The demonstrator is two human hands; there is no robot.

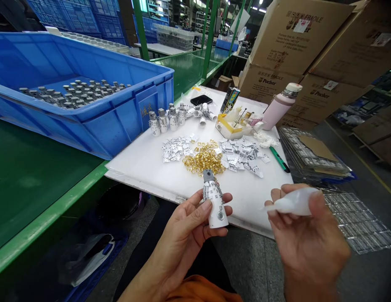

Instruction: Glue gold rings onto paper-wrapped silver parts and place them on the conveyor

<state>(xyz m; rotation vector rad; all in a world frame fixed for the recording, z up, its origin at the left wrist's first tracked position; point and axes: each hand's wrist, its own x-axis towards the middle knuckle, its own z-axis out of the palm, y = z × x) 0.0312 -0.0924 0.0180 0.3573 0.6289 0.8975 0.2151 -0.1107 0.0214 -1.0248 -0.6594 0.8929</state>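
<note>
My left hand is closed around a white cylindrical part with a grey block on its top and small grey details on its side. To the right, my right hand grips a translucent white squeeze bottle, its narrow tip pointing left toward the part, with a gap between them. Just beyond the part lies a pile of gold rings. Small flat white pieces lie in two piles, one left and one right of the rings.
A blue bin with grey blocks stands left. Several assembled cylinders stand at the white board's back left. Behind are a phone, a yellow-edged tray and a pink bottle. A green cutter lies right, cartons beyond.
</note>
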